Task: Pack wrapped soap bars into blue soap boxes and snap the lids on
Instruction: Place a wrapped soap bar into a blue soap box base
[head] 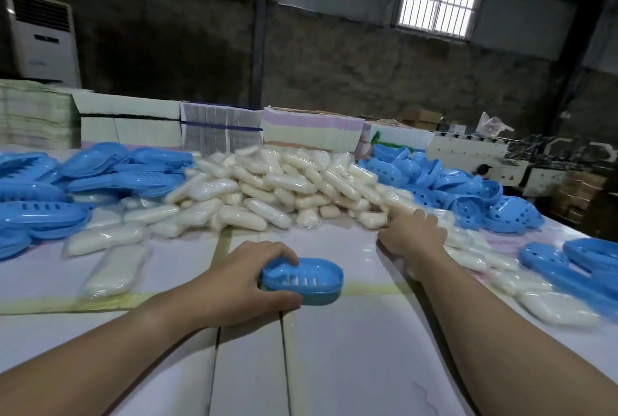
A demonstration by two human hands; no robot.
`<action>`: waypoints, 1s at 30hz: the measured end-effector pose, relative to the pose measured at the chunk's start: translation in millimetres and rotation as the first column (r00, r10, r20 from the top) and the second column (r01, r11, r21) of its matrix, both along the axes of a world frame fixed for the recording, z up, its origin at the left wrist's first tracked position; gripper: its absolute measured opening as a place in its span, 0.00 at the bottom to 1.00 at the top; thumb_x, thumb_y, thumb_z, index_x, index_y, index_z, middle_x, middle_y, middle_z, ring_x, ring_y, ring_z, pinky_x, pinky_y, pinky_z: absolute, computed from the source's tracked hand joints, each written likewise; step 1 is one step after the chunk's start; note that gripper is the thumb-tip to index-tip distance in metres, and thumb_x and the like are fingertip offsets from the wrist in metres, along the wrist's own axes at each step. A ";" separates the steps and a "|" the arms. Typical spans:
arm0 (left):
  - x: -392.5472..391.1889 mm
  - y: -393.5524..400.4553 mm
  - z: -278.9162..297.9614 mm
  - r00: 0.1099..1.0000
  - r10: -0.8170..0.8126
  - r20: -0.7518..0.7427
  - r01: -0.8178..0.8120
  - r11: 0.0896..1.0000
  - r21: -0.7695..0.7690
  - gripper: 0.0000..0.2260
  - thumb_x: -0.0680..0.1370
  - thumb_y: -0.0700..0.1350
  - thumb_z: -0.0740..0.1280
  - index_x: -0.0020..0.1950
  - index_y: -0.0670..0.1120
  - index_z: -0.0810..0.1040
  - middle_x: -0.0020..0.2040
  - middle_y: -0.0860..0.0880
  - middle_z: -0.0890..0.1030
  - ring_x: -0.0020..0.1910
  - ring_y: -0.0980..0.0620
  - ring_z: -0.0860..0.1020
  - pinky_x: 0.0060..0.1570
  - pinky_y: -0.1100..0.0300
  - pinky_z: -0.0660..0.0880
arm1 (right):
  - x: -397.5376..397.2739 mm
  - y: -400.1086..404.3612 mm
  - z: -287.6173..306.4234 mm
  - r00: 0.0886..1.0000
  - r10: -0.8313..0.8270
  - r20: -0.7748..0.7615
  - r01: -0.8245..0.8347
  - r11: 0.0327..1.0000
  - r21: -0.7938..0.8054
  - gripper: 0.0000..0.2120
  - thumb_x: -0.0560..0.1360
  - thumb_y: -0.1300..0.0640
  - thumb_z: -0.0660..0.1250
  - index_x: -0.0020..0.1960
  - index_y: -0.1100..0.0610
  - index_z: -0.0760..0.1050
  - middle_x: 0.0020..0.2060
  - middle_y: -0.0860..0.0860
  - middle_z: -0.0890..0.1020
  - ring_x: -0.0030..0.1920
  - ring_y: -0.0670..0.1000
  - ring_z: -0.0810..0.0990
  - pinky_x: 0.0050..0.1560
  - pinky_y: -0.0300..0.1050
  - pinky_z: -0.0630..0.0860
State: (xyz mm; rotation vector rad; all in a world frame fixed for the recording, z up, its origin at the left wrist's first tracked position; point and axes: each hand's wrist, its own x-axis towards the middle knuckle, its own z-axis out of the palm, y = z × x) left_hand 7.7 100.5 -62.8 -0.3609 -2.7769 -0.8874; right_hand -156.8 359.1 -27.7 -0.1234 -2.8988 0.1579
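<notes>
While white table (334, 365) bears soap pile (267, 188) | dim concrete room

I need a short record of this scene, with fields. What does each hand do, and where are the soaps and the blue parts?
left hand: grips a closed blue soap box on the table
right hand: reaches to the wrapped soap bars, fingers at the pile's edge; hold unclear
slotted blue lids: heaped at far left
perforated blue bases: heaped at far right
background: stacked flat cartons, barred window
</notes>
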 end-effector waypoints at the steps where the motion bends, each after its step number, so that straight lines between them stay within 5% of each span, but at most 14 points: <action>1: 0.8 -0.4 0.1 1.000 -0.001 0.005 0.001 1.000 -0.002 0.25 0.59 0.73 0.65 0.55 0.72 0.70 0.57 0.63 0.71 0.57 0.73 0.65 0.50 0.74 0.65 | 0.6 0.2 0.1 1.000 0.010 -0.027 -0.010 1.000 0.000 0.18 0.75 0.54 0.60 0.64 0.47 0.69 0.62 0.56 0.73 0.64 0.60 0.69 0.59 0.56 0.69; 9: 1.5 0.4 2.2 1.000 -0.003 -0.001 0.003 0.999 0.043 0.28 0.59 0.72 0.68 0.58 0.72 0.69 0.61 0.62 0.72 0.60 0.68 0.71 0.59 0.69 0.70 | 3.4 2.4 2.6 0.949 0.101 -0.300 -0.133 0.987 -0.088 0.04 0.78 0.53 0.59 0.52 0.50 0.68 0.44 0.52 0.78 0.47 0.56 0.74 0.40 0.49 0.70; 12: 0.3 -0.7 0.8 1.000 -0.001 -0.011 0.001 0.998 0.061 0.28 0.59 0.72 0.70 0.58 0.72 0.68 0.63 0.60 0.73 0.62 0.64 0.73 0.63 0.63 0.73 | 10.4 -6.8 8.4 0.917 0.140 -0.374 -0.244 0.937 -0.248 0.09 0.79 0.49 0.59 0.58 0.49 0.69 0.45 0.50 0.79 0.46 0.54 0.76 0.41 0.49 0.71; 17: 1.0 -3.1 1.8 1.000 0.022 -0.010 -0.020 0.989 0.145 0.32 0.57 0.71 0.73 0.58 0.71 0.67 0.59 0.61 0.75 0.56 0.65 0.77 0.55 0.69 0.75 | 41.3 -36.1 26.6 0.849 0.296 -0.437 -0.528 0.514 -0.676 0.06 0.74 0.53 0.65 0.50 0.49 0.76 0.40 0.44 0.80 0.40 0.47 0.77 0.41 0.47 0.75; 20: 1.9 -2.4 3.9 0.999 0.050 -0.011 -0.047 0.973 0.225 0.36 0.55 0.68 0.76 0.60 0.68 0.66 0.55 0.61 0.77 0.52 0.68 0.78 0.50 0.71 0.75 | 60.1 -51.2 37.9 0.845 0.382 -0.374 -0.496 0.300 -0.815 0.01 0.70 0.54 0.67 0.40 0.49 0.77 0.30 0.41 0.78 0.31 0.44 0.73 0.32 0.40 0.70; 25: 1.0 -0.5 4.5 0.992 0.128 -0.010 -0.122 0.961 0.249 0.35 0.59 0.59 0.82 0.60 0.63 0.68 0.53 0.60 0.79 0.47 0.65 0.80 0.52 0.62 0.78 | 81.0 -68.0 33.5 0.782 0.567 -0.260 -0.515 0.353 -0.781 0.05 0.72 0.56 0.70 0.47 0.55 0.76 0.37 0.49 0.79 0.35 0.47 0.76 0.34 0.40 0.72; 30: -0.9 -5.7 4.9 0.972 0.234 0.001 -0.228 0.943 0.242 0.37 0.51 0.69 0.75 0.56 0.59 0.71 0.52 0.60 0.77 0.48 0.61 0.79 0.43 0.65 0.73 | 95.9 -80.0 22.9 0.768 0.626 -0.133 -0.502 0.461 -0.732 0.12 0.74 0.52 0.71 0.54 0.55 0.74 0.44 0.54 0.81 0.41 0.50 0.77 0.42 0.48 0.73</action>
